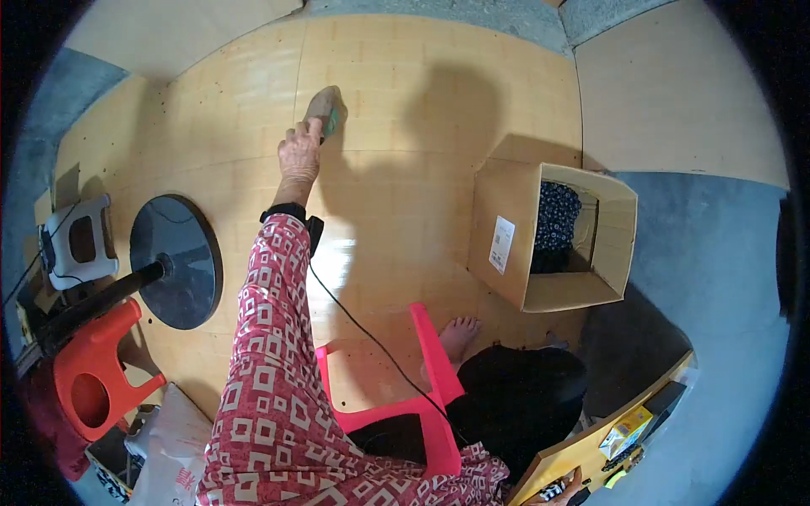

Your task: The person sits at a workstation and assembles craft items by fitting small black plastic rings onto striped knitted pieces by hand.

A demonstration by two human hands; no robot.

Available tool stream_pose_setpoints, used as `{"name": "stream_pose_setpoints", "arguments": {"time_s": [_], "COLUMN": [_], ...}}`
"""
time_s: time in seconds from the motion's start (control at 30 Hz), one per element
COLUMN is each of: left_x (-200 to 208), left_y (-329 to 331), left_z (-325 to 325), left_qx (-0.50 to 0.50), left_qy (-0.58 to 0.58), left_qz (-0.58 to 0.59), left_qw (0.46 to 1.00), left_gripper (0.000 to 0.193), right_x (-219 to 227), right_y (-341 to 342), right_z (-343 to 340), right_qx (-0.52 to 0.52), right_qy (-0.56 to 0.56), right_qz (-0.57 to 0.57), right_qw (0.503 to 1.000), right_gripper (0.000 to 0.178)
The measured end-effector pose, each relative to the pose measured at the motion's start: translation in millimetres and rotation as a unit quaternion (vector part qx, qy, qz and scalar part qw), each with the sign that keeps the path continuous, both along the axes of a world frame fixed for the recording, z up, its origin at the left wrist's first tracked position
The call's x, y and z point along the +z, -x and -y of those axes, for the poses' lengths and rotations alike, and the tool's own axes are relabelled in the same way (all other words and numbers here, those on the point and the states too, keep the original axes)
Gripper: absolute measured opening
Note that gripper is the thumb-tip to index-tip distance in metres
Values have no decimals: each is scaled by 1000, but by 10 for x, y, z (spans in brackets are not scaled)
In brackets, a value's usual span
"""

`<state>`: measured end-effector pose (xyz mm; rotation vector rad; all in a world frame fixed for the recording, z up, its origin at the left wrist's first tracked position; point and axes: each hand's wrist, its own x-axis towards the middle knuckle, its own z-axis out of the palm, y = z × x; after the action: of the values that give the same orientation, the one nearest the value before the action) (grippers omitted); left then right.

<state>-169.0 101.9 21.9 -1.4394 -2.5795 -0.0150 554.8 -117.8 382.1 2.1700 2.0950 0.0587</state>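
My left hand (299, 156), in a red sleeve with white squares, reaches far forward over the floor. Its fingers close on the near end of a brown oblong thing (324, 101) with a green patch on its side; its exact kind is unclear. At the lower right edge, my right hand (570, 487) shows only in part, beside a small black-and-white thing (553, 489) on a wooden board (530, 481). Whether those fingers grip anything is hidden. Below my left forearm, a pink plastic stool (436, 358) stands by my bare foot (460, 333).
An open cardboard box (506, 228) holding dark patterned cloth (557, 218) stands at right. Left are a round black stand base (173, 253), a grey stool (84, 244) and an orange stool (93, 371). A black cable (363, 327) hangs from my wrist. A yellow packet (626, 432) lies on the board.
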Motion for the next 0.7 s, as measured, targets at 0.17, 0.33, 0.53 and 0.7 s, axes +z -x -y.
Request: {"name": "stream_pose_setpoints", "arguments": {"time_s": [0.17, 0.33, 0.53, 0.7], "left_x": [-138, 31, 771, 750], "left_y": [-332, -669, -977, -1004], "left_z": [135, 780, 1369, 1507], "left_qx": [-86, -205, -194, -78], "left_qy": [22, 41, 72, 8], "left_qz": [-66, -70, 152, 247], "left_qw": [994, 975, 966, 966], "left_gripper": [29, 36, 38, 36], "right_x": [-38, -130, -2841, -4429], "right_y": [-117, -237, 1405, 1939], "right_z": [107, 214, -606, -970], "right_qx": [-10, -14, 28, 118], "right_qy": [8, 20, 156, 298], "right_qz": [9, 9, 94, 201], "right_qw": [1000, 1000, 983, 926], "right_gripper": [93, 96, 74, 40]}}
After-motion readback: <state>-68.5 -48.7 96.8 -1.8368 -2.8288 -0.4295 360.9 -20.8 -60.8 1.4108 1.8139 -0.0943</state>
